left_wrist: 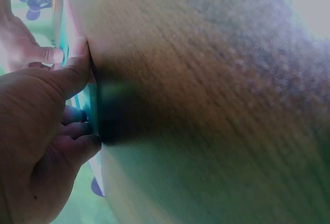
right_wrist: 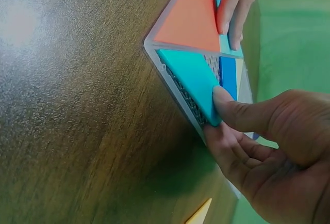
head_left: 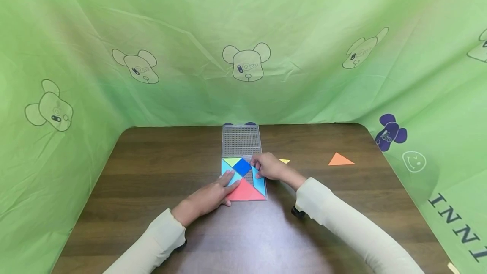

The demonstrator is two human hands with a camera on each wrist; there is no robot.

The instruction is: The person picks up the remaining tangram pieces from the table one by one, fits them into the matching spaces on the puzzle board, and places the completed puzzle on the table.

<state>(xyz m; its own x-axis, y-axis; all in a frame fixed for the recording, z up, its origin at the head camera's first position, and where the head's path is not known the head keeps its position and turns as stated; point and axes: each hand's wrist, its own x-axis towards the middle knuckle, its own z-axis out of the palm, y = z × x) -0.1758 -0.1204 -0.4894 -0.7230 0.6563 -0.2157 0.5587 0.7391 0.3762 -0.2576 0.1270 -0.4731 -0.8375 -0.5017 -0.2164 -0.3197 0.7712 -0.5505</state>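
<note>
My right hand [head_left: 271, 167] pinches a light-blue tangram parallelogram [right_wrist: 191, 77] between thumb and fingers. The piece leans over the right side of a clear tangram case [right_wrist: 149, 43], its held end raised above the gridded base. At the case's lower left corner, my left hand [head_left: 209, 198] holds the edge, with fingertips on a light-blue triangle [head_left: 227, 167]. Inside the case lie a red triangle [head_left: 246, 191] along the near side, a dark blue square [head_left: 242, 167] and a yellow-green triangle [head_left: 232, 161]. Gridded base shows between the square and the parallelogram.
Behind the base lies the case's gridded lid [head_left: 241, 141], folded open. An orange triangle [head_left: 340, 160] rests on the wooden table [head_left: 152, 155] at the right. A yellow piece [head_left: 284, 161] is partly hidden behind my right hand. Green cloth [head_left: 182, 24] surrounds the table.
</note>
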